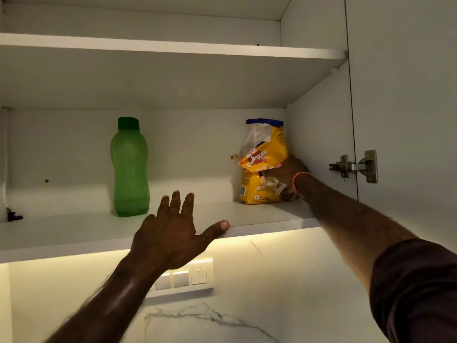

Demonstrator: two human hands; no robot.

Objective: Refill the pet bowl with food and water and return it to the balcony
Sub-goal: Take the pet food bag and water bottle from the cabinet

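A yellow pet food bag [262, 154] with a folded blue-and-white top stands at the right end of the lower cabinet shelf [74, 233], against the cabinet's side wall. My right hand [288, 178] grips the bag's lower right side, fingers curled round it, an orange band on the wrist. A green plastic water bottle [129, 169] with a dark green cap stands upright on the same shelf, left of centre. My left hand [175, 231] is raised in front of the shelf edge with fingers spread, right of the bottle, holding nothing. No pet bowl is in view.
The upper shelf [173, 47] carries nothing visible. The open cabinet door with its metal hinge [353, 167] is at the right. Below the shelf a lit marble wall holds a white switch panel [188, 278]. A small dark object [13, 215] lies at the shelf's far left.
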